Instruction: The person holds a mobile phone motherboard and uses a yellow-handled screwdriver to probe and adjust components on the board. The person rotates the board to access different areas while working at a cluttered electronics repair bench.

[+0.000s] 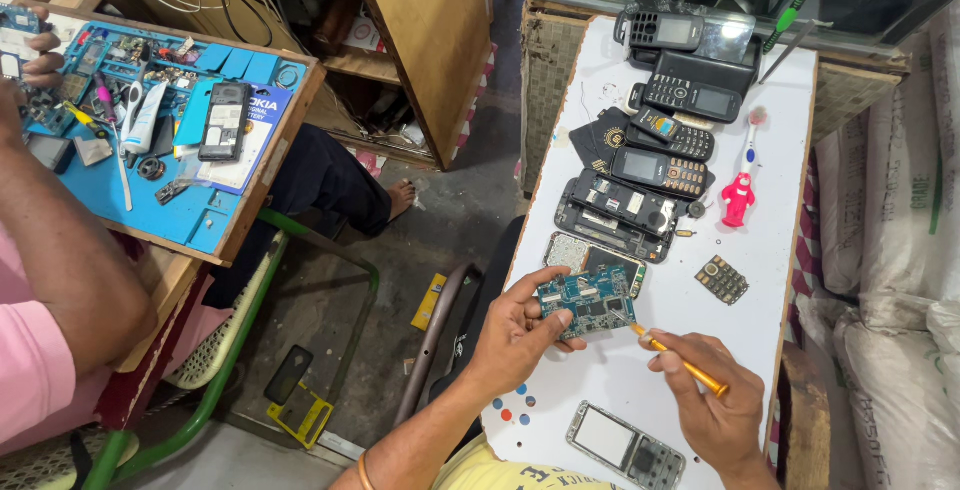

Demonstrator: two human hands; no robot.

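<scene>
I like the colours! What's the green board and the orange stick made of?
The circuit board in the left hand looks like stiff teal laminate with shiny metal parts. The screwdriver in the right hand seems to have a glossy orange plastic handle and thin metal tip.

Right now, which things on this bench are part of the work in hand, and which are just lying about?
In hand:
- left hand holding the teal circuit board
- right hand holding the orange-handled screwdriver, tip at the board

Lying about:
- keypad phones
- loose keypad
- pink toothbrush
- phone front frame
- opened phone bodies
</scene>
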